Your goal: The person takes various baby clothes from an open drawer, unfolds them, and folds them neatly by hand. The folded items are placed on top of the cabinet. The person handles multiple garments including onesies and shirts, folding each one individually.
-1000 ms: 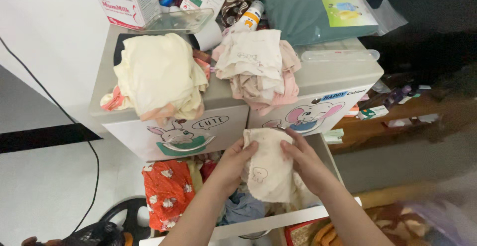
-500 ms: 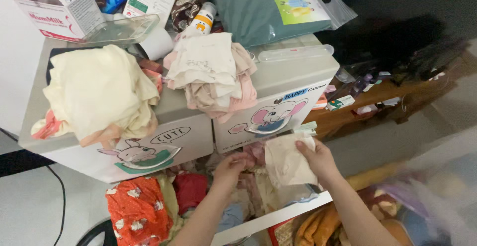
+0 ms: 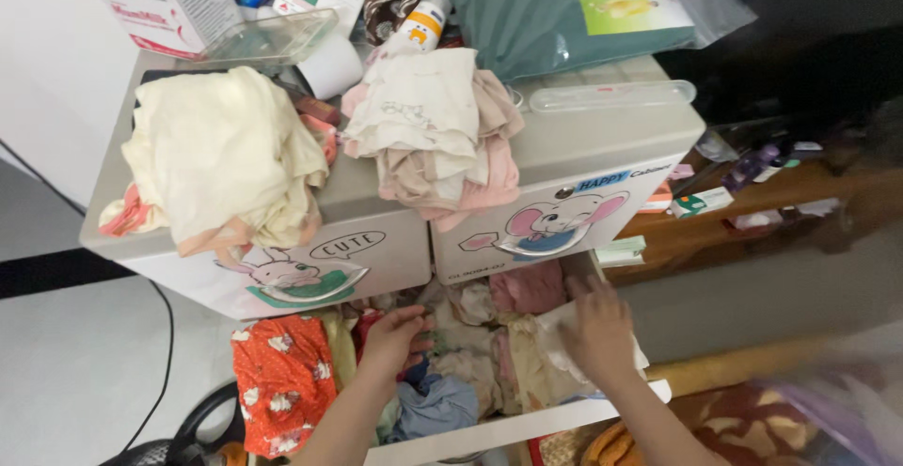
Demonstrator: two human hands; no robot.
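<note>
An open white drawer [image 3: 527, 421] below a child's cabinet [image 3: 602, 151] is stuffed with small clothes. My right hand [image 3: 597, 330] is down at the drawer's right end, on a cream cloth [image 3: 564, 339] that lies under its palm and fingers. My left hand [image 3: 390, 334] rests with loosely curled fingers on the clothes in the middle of the drawer, beside a red garment, and holds nothing. A blue garment [image 3: 437, 405] lies just below it, and a pink one [image 3: 527, 287] sits at the drawer's back.
On the cabinet top lie a cream clothes pile [image 3: 226, 156] and a pink and cream pile [image 3: 433, 127]. Behind them are cartons [image 3: 160, 0], a clear tray [image 3: 273, 38], a bottle [image 3: 423, 19] and a green bagged cushion [image 3: 555, 5]. An orange patterned garment [image 3: 282, 372] hangs left. A wooden shelf [image 3: 752, 217] stands right.
Both hands held the cream cloth up in front of the cabinet; the left let go, and the right carried it down into the drawer's right end. The left hand dropped onto the clothes.
</note>
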